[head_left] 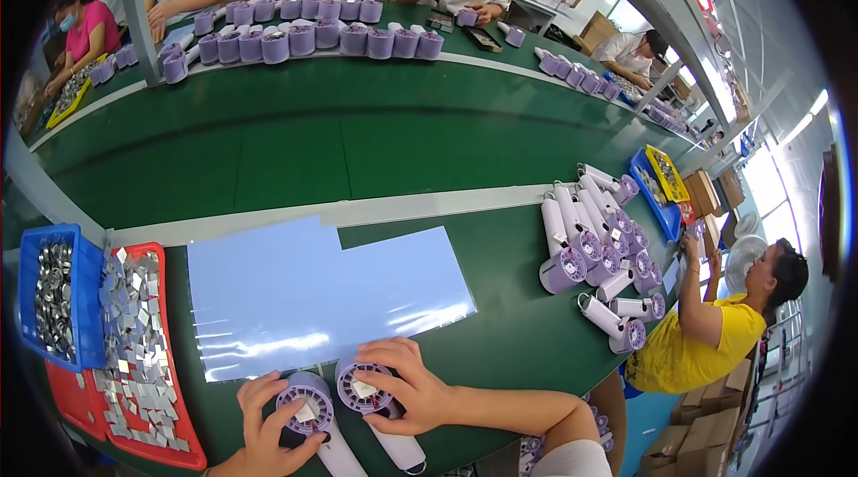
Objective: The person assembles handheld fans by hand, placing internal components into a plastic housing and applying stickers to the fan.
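Observation:
Two handheld fans with purple round heads and white handles lie side by side at the near edge of the bench. My left hand (pixel 265 428) curves its fingers and thumb around the head of the left fan (pixel 308 405). Around the head of the right fan (pixel 361 392), my right hand (pixel 409 388) is closed, fingers over the far rim and thumb near the handle. A small pale square piece sits on each fan's face, with a bit of red by it. Just beyond the heads lie glossy light-blue sheets (pixel 313 298).
At left stand a red tray (pixel 163 334) of small silvery squares and a blue bin (pixel 88 298) of metal rings. More purple fans (pixel 594 244) are piled at right, near a person in yellow (pixel 706 334). Across the green conveyor (pixel 295 142), people sit behind rows of fans (pixel 304 39).

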A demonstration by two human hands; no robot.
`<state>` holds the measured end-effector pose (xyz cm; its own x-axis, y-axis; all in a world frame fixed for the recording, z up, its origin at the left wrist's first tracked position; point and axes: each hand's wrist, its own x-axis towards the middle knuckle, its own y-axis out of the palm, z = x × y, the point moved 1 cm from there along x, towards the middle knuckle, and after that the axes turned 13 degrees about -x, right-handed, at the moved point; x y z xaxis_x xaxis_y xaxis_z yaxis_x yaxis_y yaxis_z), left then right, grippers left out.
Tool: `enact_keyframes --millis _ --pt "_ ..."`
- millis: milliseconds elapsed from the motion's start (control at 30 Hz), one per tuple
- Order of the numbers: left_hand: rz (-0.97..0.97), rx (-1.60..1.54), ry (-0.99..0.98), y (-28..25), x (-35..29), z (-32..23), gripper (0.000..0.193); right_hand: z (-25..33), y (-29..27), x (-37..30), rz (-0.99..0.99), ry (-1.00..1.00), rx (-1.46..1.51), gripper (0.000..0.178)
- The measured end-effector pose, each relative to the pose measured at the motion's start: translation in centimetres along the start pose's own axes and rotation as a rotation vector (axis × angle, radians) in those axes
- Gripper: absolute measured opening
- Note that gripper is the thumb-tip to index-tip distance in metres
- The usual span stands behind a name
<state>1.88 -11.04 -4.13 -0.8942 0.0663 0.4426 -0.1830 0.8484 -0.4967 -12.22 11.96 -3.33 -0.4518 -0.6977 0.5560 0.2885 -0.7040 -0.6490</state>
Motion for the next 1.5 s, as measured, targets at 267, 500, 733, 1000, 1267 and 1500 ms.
enact_keyframes --millis 267,500,733,1000,1267,1500 --pt "0.008 0.004 0.009 -0.39 0.15 -0.20 0.058 0.27 0.15 0.16 -0.009 -0.023 0.000 0.066" --pt "-0.018 -0.013 -0.015 -0.07 0.49 -0.44 0.074 0.08 0.32 0.05 -0.011 -0.028 0.022 0.065" --pt "0.007 -0.019 -0.009 -0.27 0.36 -0.33 0.077 0.09 0.36 0.15 -0.012 -0.044 -0.004 0.067" --pt "0.013 -0.007 -0.007 -0.16 0.43 -0.20 0.078 -0.30 0.41 0.06 -0.021 -0.044 -0.015 0.067" --pt "0.010 -0.012 0.003 -0.15 0.35 -0.28 0.077 -0.02 0.33 -0.09 -0.010 -0.036 -0.005 0.068" --pt "0.026 0.002 0.041 -0.30 0.86 -0.31 0.076 -0.20 0.37 0.02 -0.027 -0.035 0.011 0.067"
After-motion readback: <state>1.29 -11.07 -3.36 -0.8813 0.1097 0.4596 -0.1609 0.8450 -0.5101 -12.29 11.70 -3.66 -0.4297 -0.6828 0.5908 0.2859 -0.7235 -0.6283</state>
